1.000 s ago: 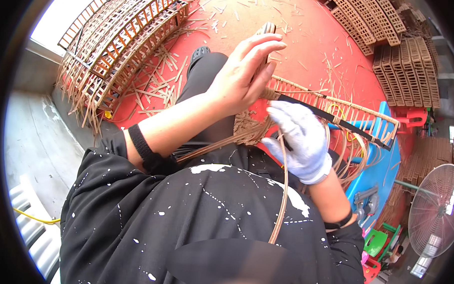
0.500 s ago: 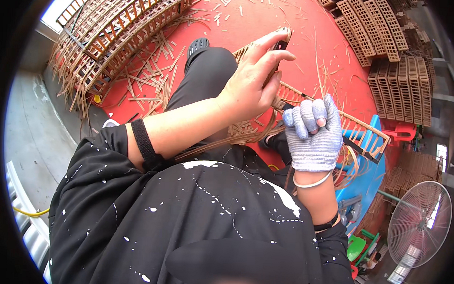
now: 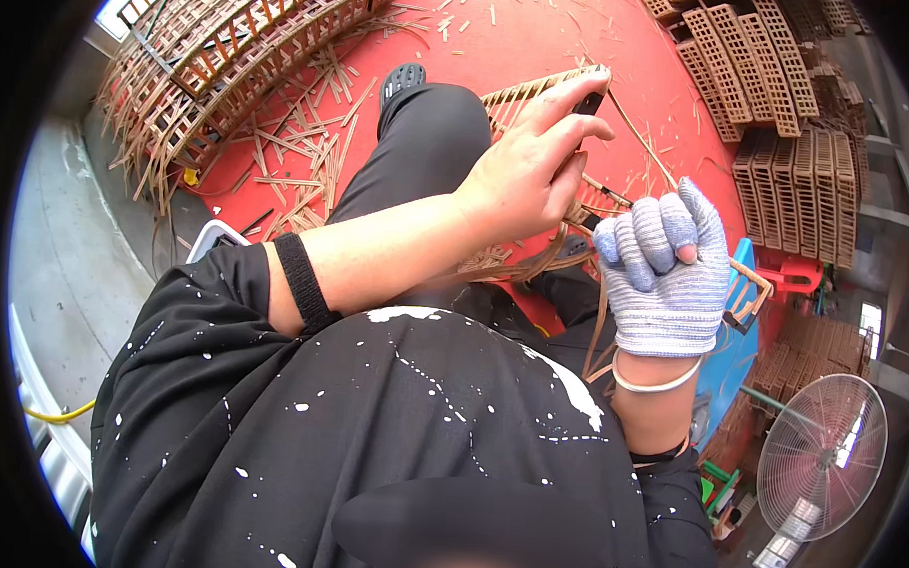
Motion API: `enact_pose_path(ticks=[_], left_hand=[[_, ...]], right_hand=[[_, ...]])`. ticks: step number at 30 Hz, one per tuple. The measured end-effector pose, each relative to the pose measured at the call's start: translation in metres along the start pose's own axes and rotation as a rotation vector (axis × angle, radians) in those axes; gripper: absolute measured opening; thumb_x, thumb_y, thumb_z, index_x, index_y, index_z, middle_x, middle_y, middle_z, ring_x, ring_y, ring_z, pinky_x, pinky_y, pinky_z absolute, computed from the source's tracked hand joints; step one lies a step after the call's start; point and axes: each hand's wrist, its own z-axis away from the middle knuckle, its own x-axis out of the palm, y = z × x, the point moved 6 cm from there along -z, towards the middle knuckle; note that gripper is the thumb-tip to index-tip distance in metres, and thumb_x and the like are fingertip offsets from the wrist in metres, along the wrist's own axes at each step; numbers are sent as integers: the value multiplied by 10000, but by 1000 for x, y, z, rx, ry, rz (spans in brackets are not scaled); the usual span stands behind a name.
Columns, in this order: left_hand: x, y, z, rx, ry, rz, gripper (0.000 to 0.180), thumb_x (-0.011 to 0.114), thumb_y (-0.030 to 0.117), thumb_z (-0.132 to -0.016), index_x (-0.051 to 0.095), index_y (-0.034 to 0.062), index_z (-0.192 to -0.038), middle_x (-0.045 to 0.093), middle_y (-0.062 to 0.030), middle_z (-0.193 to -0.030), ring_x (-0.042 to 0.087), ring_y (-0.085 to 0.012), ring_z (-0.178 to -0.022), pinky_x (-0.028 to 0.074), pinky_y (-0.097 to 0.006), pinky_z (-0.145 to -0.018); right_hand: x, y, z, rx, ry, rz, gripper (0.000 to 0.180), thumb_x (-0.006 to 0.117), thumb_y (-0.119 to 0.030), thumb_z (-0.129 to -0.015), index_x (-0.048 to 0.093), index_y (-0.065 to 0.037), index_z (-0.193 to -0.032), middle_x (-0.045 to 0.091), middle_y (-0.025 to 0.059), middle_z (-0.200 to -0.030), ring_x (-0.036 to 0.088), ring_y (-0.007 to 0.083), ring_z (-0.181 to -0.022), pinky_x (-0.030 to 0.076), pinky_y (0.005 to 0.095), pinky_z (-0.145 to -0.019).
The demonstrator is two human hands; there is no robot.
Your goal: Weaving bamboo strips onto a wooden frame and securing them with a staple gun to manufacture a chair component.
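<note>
My bare left hand (image 3: 534, 167) reaches forward over my knee, its fingers closed on a small dark tool (image 3: 589, 101) at the edge of a half-woven wicker piece (image 3: 526, 91). My right hand (image 3: 665, 271), in a grey-white knit glove, is raised in a fist to the right of it. Thin rattan strips (image 3: 599, 329) run from under that fist down toward my lap; the grip itself is hidden inside the glove. More bent strips (image 3: 535, 267) lie across my legs between the two hands.
Curved wicker frames (image 3: 233, 36) pile up at the top left, and stacked woven panels (image 3: 782, 85) at the top right. Rattan offcuts (image 3: 298, 168) litter the red floor. A standing fan (image 3: 819, 457), a blue surface (image 3: 735, 344) and a red stool (image 3: 797, 276) are on the right.
My right hand has closed from loose fingers on a strip into a raised fist. My left hand has shifted forward along the wicker piece. The view has tilted slightly.
</note>
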Motion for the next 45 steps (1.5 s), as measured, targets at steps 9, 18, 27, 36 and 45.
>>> enact_pose_path(ticks=[9, 18, 27, 36, 45], left_hand=[[2, -5, -4, -70, -43, -40, 313, 566, -25, -872, 563, 43, -1178, 421, -182, -1498, 435, -393, -1364, 407, -448, -1093], [5, -12, -13, -103, -75, -47, 335, 564, -10, -889, 542, 48, -1218, 399, -181, -1530, 431, -390, -1377, 395, -439, -1108], [2, 0, -12, 20, -129, -319, 216, 654, 56, -902, 707, 82, -1110, 493, -160, -1471, 471, -302, -1373, 350, -435, -1120], [5, 28, -28, 254, -612, -557, 314, 822, 349, -732, 766, 192, -999, 656, 22, -1115, 538, -231, -1256, 318, -479, -1126], [5, 38, -35, 224, -723, -646, 320, 853, 233, -676, 785, 157, -979, 657, -2, -1134, 563, -261, -1205, 393, -447, -1060]], right_hand=[[4, -21, -24, -172, -36, 139, 492, 443, -298, -1058, 434, -126, -597, 340, -9, -487, 286, 135, -396, 294, 301, -446], [-23, -58, -90, -946, 455, 1966, 444, 523, -305, -1022, 670, -76, -672, 644, 142, -618, 633, 339, -539, 498, 426, -512], [-46, -16, -141, -130, 216, 2420, 277, 524, -252, -982, 765, -120, -1016, 741, 141, -1040, 719, 340, -966, 587, 494, -766], [-49, -10, -137, -26, 145, 2276, 244, 611, -234, -919, 766, -111, -1061, 743, 147, -1059, 722, 330, -980, 585, 466, -808], [-44, -11, -125, -92, 105, 2200, 296, 544, -272, -959, 762, -94, -1053, 743, 153, -1021, 719, 335, -963, 582, 464, -790]])
